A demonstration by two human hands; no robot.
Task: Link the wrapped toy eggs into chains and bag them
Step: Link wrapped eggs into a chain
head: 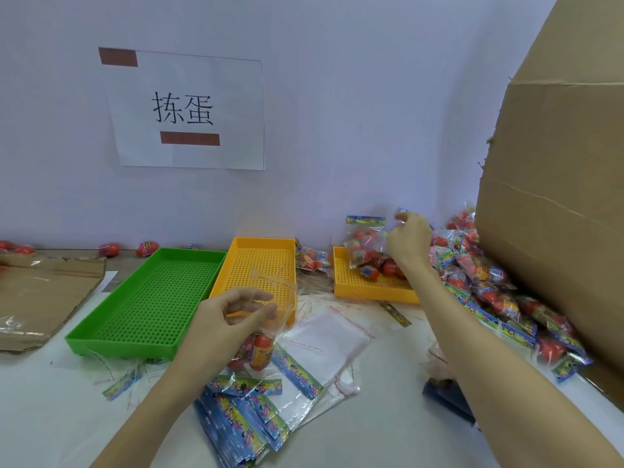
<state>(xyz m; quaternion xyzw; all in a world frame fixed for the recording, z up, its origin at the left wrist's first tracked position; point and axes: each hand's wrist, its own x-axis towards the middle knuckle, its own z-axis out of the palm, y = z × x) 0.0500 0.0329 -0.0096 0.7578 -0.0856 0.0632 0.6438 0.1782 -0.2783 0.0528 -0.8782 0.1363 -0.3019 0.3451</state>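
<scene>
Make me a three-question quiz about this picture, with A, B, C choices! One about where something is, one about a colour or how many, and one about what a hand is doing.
1. Where is the green tray?
A. Left of the two yellow trays
B. Between the two yellow trays
C. On top of the cardboard box

2. How many yellow trays are on the table?
A. One
B. Two
C. Four

3. What is the right hand doing?
A. Lying flat on the table
B. Holding a filled bag of eggs
C. Touching the paper sign on the wall

Answers:
1. A, since the green tray sits left of the near yellow tray, with the far yellow tray further right.
2. B, as only those two yellow trays show.
3. B, because its fingers pinch the filled bag above the far yellow tray.
</scene>
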